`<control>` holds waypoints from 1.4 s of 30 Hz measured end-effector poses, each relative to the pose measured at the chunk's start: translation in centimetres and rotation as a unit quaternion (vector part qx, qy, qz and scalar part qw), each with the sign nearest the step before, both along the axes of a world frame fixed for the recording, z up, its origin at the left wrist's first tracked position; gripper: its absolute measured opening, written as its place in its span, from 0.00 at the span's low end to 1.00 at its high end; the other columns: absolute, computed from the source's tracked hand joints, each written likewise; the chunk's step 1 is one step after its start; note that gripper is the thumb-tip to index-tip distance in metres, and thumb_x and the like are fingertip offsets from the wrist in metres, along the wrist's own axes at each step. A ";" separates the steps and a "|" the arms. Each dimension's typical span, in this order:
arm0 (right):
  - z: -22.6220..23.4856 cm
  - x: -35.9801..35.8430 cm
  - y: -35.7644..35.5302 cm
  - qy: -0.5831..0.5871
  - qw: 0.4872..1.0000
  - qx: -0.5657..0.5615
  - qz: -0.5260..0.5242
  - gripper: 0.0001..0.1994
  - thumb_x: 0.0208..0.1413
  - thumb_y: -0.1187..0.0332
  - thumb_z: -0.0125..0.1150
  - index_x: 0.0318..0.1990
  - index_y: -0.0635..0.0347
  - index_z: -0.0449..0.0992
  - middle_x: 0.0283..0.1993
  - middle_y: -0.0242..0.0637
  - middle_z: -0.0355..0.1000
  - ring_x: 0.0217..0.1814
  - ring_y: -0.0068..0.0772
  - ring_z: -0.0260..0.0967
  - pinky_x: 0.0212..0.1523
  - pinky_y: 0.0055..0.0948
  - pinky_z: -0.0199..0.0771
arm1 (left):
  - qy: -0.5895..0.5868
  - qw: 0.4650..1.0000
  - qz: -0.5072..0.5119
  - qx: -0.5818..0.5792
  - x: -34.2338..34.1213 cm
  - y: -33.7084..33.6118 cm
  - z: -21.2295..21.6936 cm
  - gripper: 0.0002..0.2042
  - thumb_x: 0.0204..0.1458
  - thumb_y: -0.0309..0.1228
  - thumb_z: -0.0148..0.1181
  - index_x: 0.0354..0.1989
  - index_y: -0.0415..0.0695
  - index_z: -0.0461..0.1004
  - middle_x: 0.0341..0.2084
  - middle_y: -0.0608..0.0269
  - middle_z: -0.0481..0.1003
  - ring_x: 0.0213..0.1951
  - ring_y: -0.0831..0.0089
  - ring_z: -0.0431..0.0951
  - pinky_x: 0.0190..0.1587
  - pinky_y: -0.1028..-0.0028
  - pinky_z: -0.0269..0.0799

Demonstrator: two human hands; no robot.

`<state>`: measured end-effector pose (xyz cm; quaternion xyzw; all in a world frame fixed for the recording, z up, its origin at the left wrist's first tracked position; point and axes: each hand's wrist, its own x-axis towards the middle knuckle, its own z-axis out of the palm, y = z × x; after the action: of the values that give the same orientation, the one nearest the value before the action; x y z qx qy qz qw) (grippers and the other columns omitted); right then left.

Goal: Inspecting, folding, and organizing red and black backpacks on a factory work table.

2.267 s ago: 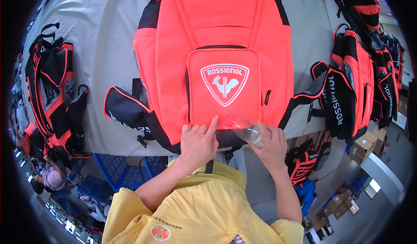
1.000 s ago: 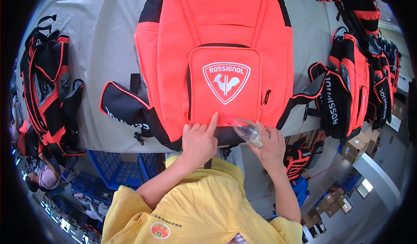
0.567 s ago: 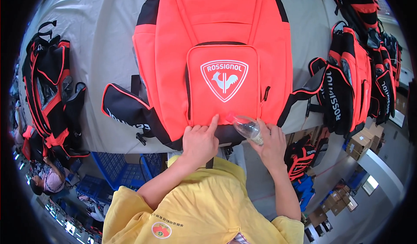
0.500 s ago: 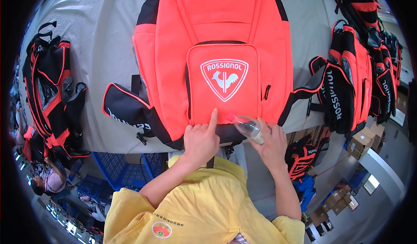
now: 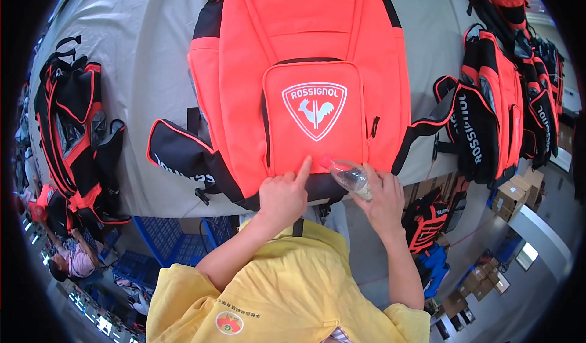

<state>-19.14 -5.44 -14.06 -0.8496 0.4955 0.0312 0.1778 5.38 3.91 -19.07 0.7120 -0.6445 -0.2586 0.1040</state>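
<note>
A large bright orange-red backpack [image 5: 314, 31] with black corners lies front side up on the covered table. Its front pocket [image 5: 287, 150] bears a white shield-shaped emblem. In my right hand [image 5: 381, 202] is a small clear plastic bottle [image 5: 349, 175], tilted, its pinkish-red cap pointing at the pocket's lower edge. Something pale sits in the bottle's lower end, partly behind my fingers. My left hand [image 5: 284, 196] holds nothing; its index finger stretches onto the bottom of the pocket, close to the cap, while the other fingers curl on the bag.
Another black and orange backpack [image 5: 70, 135] lies at the table's left, and several similar ones, including a backpack [image 5: 485, 111], are at the right. Below the table edge are a blue plastic crate [image 5: 183, 245] and cardboard boxes [image 5: 516, 193]. At lower left is another person [image 5: 76, 257].
My left index fingertip has moved slightly right, toward the bottle cap. My right hand keeps the bottle in nearly the same place. The view has shifted a little.
</note>
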 end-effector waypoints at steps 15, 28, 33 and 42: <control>-0.5 -0.2 0.4 -0.033 0.999 -0.019 -0.016 0.42 0.41 0.61 0.86 0.69 0.49 0.75 0.51 0.39 0.72 0.52 0.47 0.73 0.53 0.45 0.74 | 0.046 0.997 -0.054 0.007 0.7 0.8 0.1 0.37 0.49 0.30 0.62 0.74 0.53 0.72 0.24 0.60 0.77 0.24 0.59 0.82 0.26 0.51 0.76; -0.9 -5.2 3.3 -0.213 0.971 -0.014 -0.109 0.44 0.44 0.62 0.87 0.71 0.56 0.70 0.53 0.43 0.74 0.54 0.50 0.74 0.56 0.45 0.76 | -0.080 0.995 0.024 0.049 -0.9 0.9 0.3 0.37 0.50 0.31 0.62 0.75 0.57 0.69 0.26 0.58 0.77 0.25 0.56 0.83 0.26 0.53 0.77; -4.0 -13.7 9.6 -0.363 0.873 0.043 -0.323 0.44 0.50 0.66 0.85 0.71 0.66 0.64 0.60 0.50 0.76 0.61 0.48 0.77 0.62 0.43 0.77 | -0.060 0.992 0.078 0.074 -1.5 0.3 0.2 0.38 0.53 0.31 0.60 0.78 0.60 0.64 0.30 0.53 0.80 0.29 0.49 0.83 0.31 0.49 0.78; -11.5 -30.2 18.5 -0.327 0.788 0.053 -0.519 0.43 0.52 0.63 0.82 0.71 0.66 0.61 0.63 0.55 0.74 0.65 0.53 0.75 0.65 0.44 0.75 | -0.123 0.982 0.087 0.115 -3.0 0.1 -0.3 0.37 0.57 0.27 0.53 0.80 0.61 0.63 0.39 0.34 0.82 0.42 0.40 0.85 0.44 0.47 0.77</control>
<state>-49.33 13.04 -25.53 -0.4134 0.7712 -0.3195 0.3637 2.36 4.06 -19.42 0.7989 -0.5539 -0.2316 -0.0363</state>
